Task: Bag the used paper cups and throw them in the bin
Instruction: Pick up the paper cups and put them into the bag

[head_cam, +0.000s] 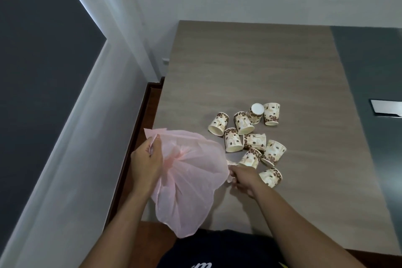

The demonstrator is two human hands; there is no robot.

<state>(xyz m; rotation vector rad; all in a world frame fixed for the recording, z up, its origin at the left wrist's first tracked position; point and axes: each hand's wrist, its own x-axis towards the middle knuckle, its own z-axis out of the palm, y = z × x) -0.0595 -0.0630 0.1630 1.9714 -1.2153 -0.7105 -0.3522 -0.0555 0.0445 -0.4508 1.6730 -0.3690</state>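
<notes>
A thin pink plastic bag [189, 178] hangs spread between my hands over the near left corner of the table. My left hand [146, 162] pinches its left handle; my right hand [243, 177] grips the right handle. Several paper cups [248, 137] printed with brown coffee beans lie tipped over in a cluster on the wooden table [250, 67], just right of the bag. The nearest cup [270, 177] lies beside my right wrist. No bin is in view.
The table's left edge runs beside a narrow gap of brown floor [150, 102] and a white wall [87, 137]. A dark grey strip [369, 72] with a silver plate [386, 107] lies along the table's right side.
</notes>
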